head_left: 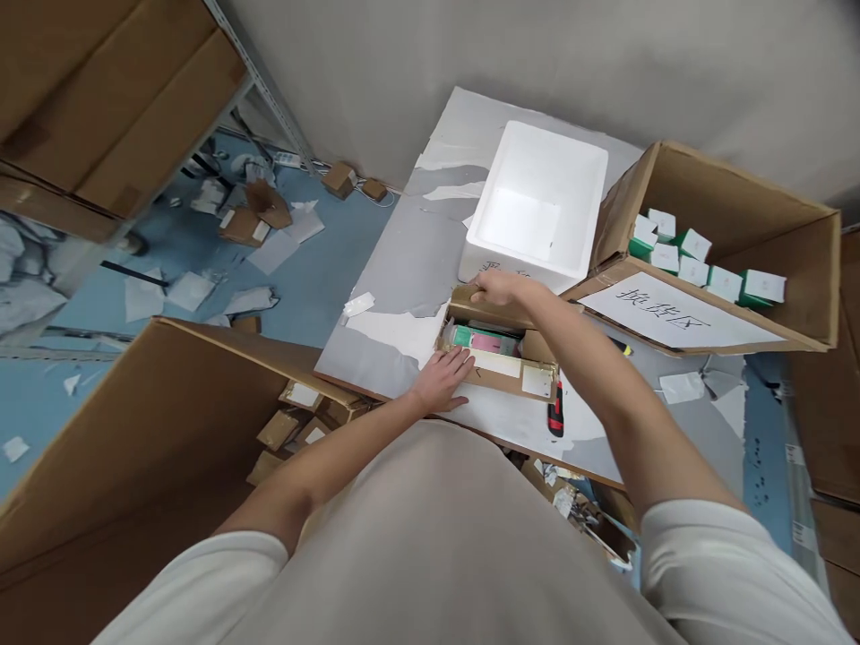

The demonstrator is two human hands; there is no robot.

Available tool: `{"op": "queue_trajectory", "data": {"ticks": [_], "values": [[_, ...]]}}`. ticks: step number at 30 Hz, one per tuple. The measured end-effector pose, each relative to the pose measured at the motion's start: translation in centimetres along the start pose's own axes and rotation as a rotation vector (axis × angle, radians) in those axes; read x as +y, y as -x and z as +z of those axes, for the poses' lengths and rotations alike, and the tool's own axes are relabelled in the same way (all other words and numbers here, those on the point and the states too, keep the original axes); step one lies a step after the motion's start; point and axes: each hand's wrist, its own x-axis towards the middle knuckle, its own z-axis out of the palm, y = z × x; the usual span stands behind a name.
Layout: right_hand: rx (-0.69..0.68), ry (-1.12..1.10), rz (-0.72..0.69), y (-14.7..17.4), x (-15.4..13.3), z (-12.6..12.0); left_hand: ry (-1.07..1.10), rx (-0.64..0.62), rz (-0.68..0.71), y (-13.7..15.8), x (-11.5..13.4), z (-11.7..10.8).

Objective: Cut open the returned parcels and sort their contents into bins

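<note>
A small cardboard box (507, 381) lies on the table in front of me with its top flaps apart. Inside it are a green-and-pink packet (494, 342) and other contents I cannot make out. My left hand (443, 381) rests on the box's near left corner, fingers stretched out. At the far left corner, my right hand (498, 288) has its fingers bent around a raised cardboard flap (465, 294); its forearm crosses over the box's right end. A red-and-black utility knife (556, 412) lies beside the box's near right corner.
Behind the box stands a white foam box (530, 215). To its right, a large carton (745, 224) holds several white-and-green boxes (692, 269). A big open carton (167, 430) with small parcels stands below the table's left edge. Paper scraps litter the blue floor (349, 233).
</note>
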Motion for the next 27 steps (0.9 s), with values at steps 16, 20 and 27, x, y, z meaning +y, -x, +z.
{"op": "queue_trajectory", "data": {"ticks": [16, 20, 27], "values": [[0.582, 0.146, 0.012, 17.3, -1.0, 13.1, 0.140, 0.092, 0.003, -1.1, -7.2, -4.8], [0.280, 0.077, 0.076, 16.6, -2.6, 12.9, 0.093, -0.066, 0.141, -3.0, -9.6, -5.6], [0.135, 0.063, 0.259, 15.9, -3.2, 12.1, 0.072, -0.097, 0.153, -3.9, -10.8, -5.1]]}}
